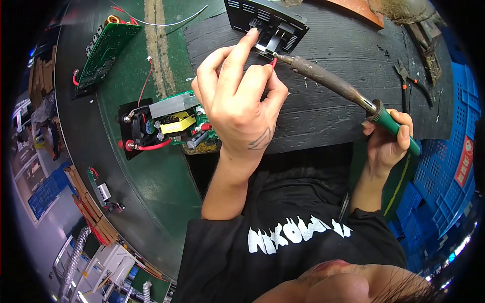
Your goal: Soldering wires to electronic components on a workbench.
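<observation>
The right hand (386, 139) is wrapped tight round the green handle of a soldering iron (343, 88), whose brown, scorched barrel slants up and to the left until its tip meets the metal tabs on a black slotted panel (265, 20) at the far edge of the bench. The left hand (237, 98) is pinched narrow on a thin red wire (273, 62), thumb and middle finger holding it right at the iron's tip, while the forefinger stretches out straight and presses on the panel's edge. Both forearms rise from the lower edge, the left one bent steeply upward, the right one shorter and out to the side.

The panel lies on a dark ribbed mat (323, 101) that covers the green bench (166, 177). Just left of the left hand sits a green circuit board (172, 123) with a yellow block, a grey metal fin and a red lead, on a black plate. Farther left, near the bench's rim, is a second green board (103, 53). To the right, well apart, stand blue plastic crates (449, 166), one bearing a red rectangular label (464, 161). Small pliers (411, 83) with orange marks lie on the mat near the right edge.
</observation>
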The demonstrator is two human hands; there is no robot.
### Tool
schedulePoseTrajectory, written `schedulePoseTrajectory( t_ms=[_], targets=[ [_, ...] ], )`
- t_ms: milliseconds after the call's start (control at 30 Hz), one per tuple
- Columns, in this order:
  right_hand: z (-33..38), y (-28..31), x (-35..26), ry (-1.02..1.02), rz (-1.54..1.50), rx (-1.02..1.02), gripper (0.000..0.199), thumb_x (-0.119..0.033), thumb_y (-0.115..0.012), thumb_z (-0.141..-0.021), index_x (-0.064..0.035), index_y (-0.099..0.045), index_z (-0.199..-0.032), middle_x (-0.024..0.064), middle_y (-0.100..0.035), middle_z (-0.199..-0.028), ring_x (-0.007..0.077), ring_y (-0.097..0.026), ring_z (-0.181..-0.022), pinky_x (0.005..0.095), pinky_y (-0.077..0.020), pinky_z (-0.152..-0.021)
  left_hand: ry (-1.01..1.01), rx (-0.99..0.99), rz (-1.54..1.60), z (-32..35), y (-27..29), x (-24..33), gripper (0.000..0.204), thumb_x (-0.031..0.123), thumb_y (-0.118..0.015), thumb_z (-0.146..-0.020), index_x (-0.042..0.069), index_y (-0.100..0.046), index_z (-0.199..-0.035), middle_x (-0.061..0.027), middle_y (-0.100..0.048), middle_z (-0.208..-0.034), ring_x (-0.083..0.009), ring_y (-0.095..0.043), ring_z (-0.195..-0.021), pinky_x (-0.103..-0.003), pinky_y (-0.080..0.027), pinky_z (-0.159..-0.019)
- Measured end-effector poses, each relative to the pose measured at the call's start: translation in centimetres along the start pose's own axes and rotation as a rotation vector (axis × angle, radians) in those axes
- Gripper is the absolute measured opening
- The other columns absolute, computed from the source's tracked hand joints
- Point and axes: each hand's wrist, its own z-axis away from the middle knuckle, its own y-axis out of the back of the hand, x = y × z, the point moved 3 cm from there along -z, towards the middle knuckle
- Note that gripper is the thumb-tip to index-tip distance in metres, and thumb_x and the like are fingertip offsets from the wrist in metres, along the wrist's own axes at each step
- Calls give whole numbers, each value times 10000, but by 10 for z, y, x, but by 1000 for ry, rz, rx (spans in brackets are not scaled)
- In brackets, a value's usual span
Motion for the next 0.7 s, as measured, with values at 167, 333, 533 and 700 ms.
schedulePoseTrajectory(
  t_ms=[167, 333, 533, 700],
  targets=[
    [2, 1, 1, -7, -41, 54, 401, -371, -488, -899, -11, -577, -1050, 180, -626, -846, 251, -591, -590, 323, -488, -526, 0, 14, 2, 0, 2, -3, 159, -39, -692, -588, 44, -648, -716, -72, -655, -1084, -256, -537, -951, -300, -477, -749],
    [3, 2, 0, 8, -47, 62, 415, -393, -480, -899, -15, -571, -1046, 169, -621, -864, 253, -597, -598, 315, -492, -514, -27, 58, -10, 1, -1, -5, 155, 37, -700, -554, 71, -649, -697, -63, -664, -1069, -242, -553, -919, -325, -378, -778],
    [2, 3, 2, 1, -64, 61, 413, -407, -486, -891, -29, -577, -1029, 156, -622, -878, 257, -597, -599, 317, -491, -502, -36, 59, -10, 1, 0, -6, 156, 35, -696, -549, 66, -645, -693, -67, -664, -1068, -242, -555, -926, -322, -373, -784],
    [3, 4, 3, 10, -83, 67, 407, -405, -491, -888, -34, -578, -1031, 152, -625, -888, 261, -595, -598, 315, -490, -499, -30, 52, -20, 1, 0, -7, 147, 33, -691, -547, 64, -633, -678, -71, -664, -1065, -243, -555, -926, -320, -367, -787]
  ],
)
